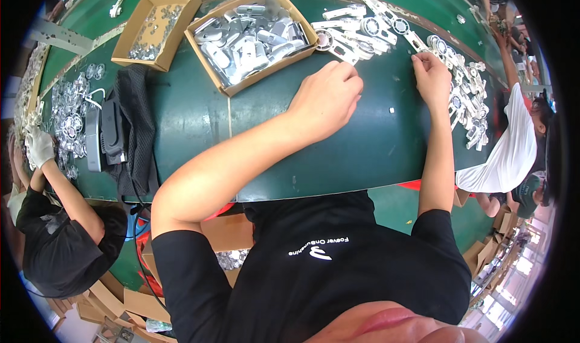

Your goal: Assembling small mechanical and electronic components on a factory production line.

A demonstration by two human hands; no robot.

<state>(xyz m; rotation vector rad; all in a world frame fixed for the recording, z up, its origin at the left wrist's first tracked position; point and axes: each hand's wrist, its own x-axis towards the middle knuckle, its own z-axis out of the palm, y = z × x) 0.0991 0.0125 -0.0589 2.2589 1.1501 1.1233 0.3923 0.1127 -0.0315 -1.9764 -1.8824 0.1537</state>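
Note:
My left hand (328, 96) is over the middle of the green table (266, 155), its fingers curled inward. Whatever those fingers may hold is hidden from sight. To its right, my right hand (433, 80) has thumb and forefinger drawn together, beside a heap of white plastic parts with round grilles (462, 89). Anything between its fingertips is too small to make out. More white parts (356, 32) lie just beyond my hands. A tiny white piece (391, 110) rests on the tabletop between my wrists.
A cardboard box of shiny grey casings (251, 47) stands beyond my left forearm. Left of it, a shallower box (145, 29) contains small metal pieces. Clear rings (69, 116) and a black mesh bag (136, 125) lie farther left. Co-workers sit at both sides, one wearing a white glove (40, 148).

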